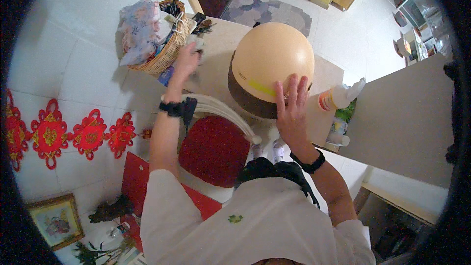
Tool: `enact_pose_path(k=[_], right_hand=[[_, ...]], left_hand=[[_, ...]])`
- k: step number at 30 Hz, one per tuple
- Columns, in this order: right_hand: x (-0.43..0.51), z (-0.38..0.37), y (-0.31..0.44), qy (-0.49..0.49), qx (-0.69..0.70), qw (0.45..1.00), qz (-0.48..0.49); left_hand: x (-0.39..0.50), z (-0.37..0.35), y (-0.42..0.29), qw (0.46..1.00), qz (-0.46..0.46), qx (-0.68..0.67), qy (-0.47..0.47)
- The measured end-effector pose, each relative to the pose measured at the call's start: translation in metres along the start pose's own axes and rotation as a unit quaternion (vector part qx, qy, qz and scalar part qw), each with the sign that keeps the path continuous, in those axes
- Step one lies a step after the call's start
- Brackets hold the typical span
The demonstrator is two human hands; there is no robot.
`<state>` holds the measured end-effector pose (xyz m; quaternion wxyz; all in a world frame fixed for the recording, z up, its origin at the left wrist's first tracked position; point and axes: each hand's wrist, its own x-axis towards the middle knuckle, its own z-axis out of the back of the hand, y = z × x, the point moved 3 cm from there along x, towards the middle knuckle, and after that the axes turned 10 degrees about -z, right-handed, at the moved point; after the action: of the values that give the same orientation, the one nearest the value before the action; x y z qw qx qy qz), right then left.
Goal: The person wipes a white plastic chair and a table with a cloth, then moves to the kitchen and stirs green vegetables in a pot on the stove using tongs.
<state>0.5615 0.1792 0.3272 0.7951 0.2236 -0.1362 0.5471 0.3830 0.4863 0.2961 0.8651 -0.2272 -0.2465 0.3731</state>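
A cream, dome-shaped helmet (pixel 274 57) with a dark brown lower band and a yellow-green stripe sits on the light-coloured tabletop (pixel 217 42). My right hand (pixel 292 112) lies against its near right side, fingers stretched over the surface and thumb hidden. Over at the table's left end, my left hand (pixel 187 60) is blurred beside a wicker basket (pixel 171 51). Something pale and dark shows near its fingers, but whether it is held is unclear. The basket holds a floral plastic bag (pixel 140 25) and various small items.
A red-cushioned chair (pixel 215 151) is tucked against the table's near side. A pump bottle (pixel 333 97) stands at the right, by a large grey panel (pixel 401 117). Red knotted ornaments (pixel 88 134) hang on the left wall. Beyond the table lies a patterned mat (pixel 268 11).
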Motion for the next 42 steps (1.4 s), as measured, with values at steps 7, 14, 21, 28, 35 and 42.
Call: enact_pose_path(k=[7,14,21,28,35,42], right_hand=[[-0.034,0.014,-0.018,0.001,0.062,0.998,-0.009],[-0.047,0.023,-0.011,0.003,0.065,0.998,-0.012],[-0.077,0.029,-0.021,0.000,0.078,0.994,-0.074],[-0.073,0.035,-0.014,0.013,0.089,0.996,-0.027],[-0.091,0.031,-0.023,0.038,0.107,0.988,-0.106],[-0.094,0.038,-0.020,0.025,0.103,0.993,-0.052]], left_hand=[[0.015,-0.176,0.054,0.940,-0.202,0.158,0.225],[0.126,-0.189,0.061,0.964,-0.146,0.160,0.155],[0.009,-0.164,-0.018,0.864,-0.426,-0.065,0.260],[0.084,-0.147,0.066,0.970,-0.186,0.153,0.034],[-0.004,-0.132,-0.034,0.854,-0.424,-0.086,0.289],[0.078,-0.215,-0.086,0.851,-0.434,-0.078,0.286]])
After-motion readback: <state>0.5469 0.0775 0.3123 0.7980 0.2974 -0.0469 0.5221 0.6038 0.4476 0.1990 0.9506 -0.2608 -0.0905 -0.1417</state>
